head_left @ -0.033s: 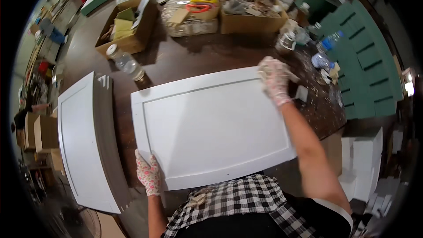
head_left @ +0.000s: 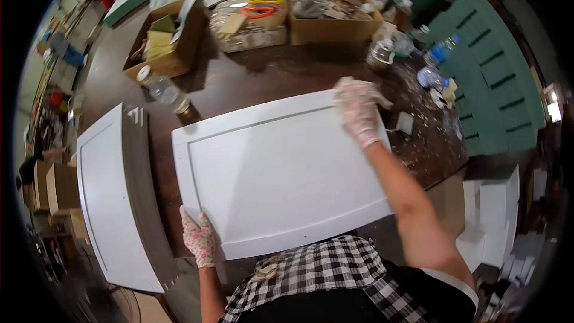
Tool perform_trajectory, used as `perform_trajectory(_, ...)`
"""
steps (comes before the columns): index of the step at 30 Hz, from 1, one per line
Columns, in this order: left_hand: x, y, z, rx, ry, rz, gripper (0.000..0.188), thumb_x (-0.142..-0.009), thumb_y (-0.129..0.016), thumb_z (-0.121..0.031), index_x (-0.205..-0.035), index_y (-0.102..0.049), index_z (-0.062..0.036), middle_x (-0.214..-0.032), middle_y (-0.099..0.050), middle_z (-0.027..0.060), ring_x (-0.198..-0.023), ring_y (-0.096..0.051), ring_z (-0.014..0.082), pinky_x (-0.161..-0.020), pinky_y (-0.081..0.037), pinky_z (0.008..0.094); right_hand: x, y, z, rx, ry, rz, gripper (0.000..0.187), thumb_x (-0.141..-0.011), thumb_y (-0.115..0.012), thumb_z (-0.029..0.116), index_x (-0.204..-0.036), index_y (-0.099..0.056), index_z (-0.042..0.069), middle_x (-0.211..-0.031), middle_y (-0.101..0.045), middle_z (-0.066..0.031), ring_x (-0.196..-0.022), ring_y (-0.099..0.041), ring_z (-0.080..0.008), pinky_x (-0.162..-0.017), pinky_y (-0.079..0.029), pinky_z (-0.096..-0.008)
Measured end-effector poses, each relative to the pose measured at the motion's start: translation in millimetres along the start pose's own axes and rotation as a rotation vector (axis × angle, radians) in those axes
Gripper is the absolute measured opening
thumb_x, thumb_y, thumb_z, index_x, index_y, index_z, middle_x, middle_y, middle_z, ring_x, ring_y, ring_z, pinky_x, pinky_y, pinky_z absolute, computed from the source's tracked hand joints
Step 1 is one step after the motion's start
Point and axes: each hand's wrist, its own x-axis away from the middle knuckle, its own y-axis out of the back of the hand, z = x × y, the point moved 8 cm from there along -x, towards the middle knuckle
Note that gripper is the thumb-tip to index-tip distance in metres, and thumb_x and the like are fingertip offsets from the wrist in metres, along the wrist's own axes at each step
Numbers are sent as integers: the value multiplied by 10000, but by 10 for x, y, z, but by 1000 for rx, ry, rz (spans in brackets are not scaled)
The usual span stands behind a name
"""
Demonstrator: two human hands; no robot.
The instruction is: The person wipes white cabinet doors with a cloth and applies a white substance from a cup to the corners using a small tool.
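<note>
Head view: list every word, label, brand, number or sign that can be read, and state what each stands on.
None can be read.
Upright-lying blue-labelled bottle at the right: it has a label, but any print is too small and blurred to read.
White panel under the hands: no lettering visible.
Cardboard box at the back: no readable print on its near side.

A soft shadow edge crosses the white panel (head_left: 287, 170), the right hand (head_left: 357, 112) looks blurred, and outer edges bow.

Right hand (head_left: 360, 113) in soft blur
</note>
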Motion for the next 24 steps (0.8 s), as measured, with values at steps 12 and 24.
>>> perform_trajectory(12, -20, 45, 51, -42, 16, 4, 583, -947, -504, -350, -1431, -352, -61, -1348, -497, 215, -1186, -521, 370, -983, -416, 414, 620, 285, -353, -1045, -255, 109, 460, -817, -621, 204, -1247, -539, 61, -1212, -577, -161, -1093, -556, -343, -949, -452, -415)
perform_trajectory(24, -27, 28, 199, -149, 23, -32, 577, -970, -466, -388, -1445, -330, -89, -1338, -510, 209, -1150, -550, 371, -950, -440, 419, 2449, 888, -721, -904, 227, 17, 528, -697, -720, 429, -1167, -623, 210, -1233, -583, -29, -1202, -488, -285, -1011, -385, -432)
